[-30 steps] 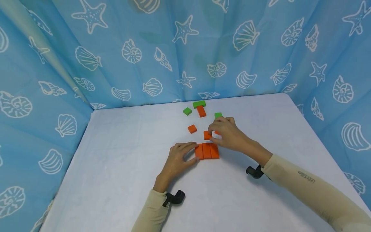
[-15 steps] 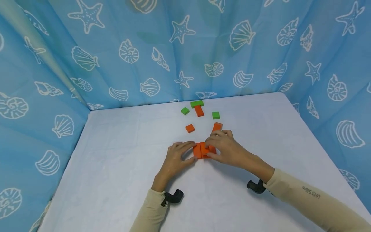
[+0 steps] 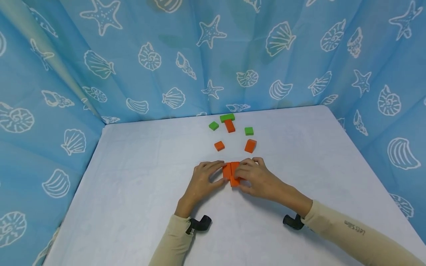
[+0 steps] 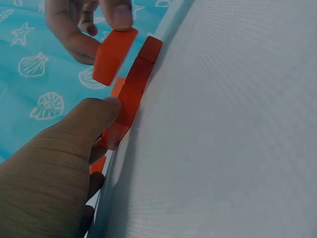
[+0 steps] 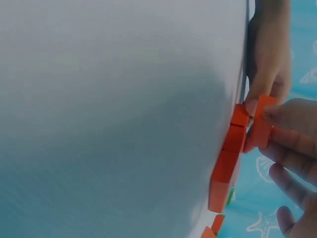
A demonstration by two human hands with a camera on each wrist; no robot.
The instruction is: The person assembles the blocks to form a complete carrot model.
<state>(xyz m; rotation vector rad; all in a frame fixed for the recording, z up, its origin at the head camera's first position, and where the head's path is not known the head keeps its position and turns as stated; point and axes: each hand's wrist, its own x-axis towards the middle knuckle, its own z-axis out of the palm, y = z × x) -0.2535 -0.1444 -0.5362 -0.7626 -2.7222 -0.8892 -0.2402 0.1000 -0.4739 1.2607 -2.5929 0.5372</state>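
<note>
A row of orange blocks [image 3: 226,171] lies side by side on the white table. My left hand [image 3: 201,180] holds the row's left end, its thumb at the near side and fingers at the far side; the thumb [image 4: 101,113] presses a block in the left wrist view. My right hand [image 3: 261,178] pinches another orange block [image 5: 263,124] between thumb and fingers. This held block [image 4: 115,55] is tilted and raised over the row in the left wrist view. In the head view, the right hand hides the row's right part.
Behind the row lie an orange block [image 3: 219,146] and, to its right, another orange block [image 3: 250,145]. Farther back are a green block [image 3: 214,126], a second green block [image 3: 249,131], and a long green block [image 3: 227,118] touching an orange one [image 3: 229,126]. A shell-patterned curtain [image 3: 149,81] surrounds the table.
My right hand has brought the orange block from behind the row toward me and over it. My left hand has stayed at the row's left end.
</note>
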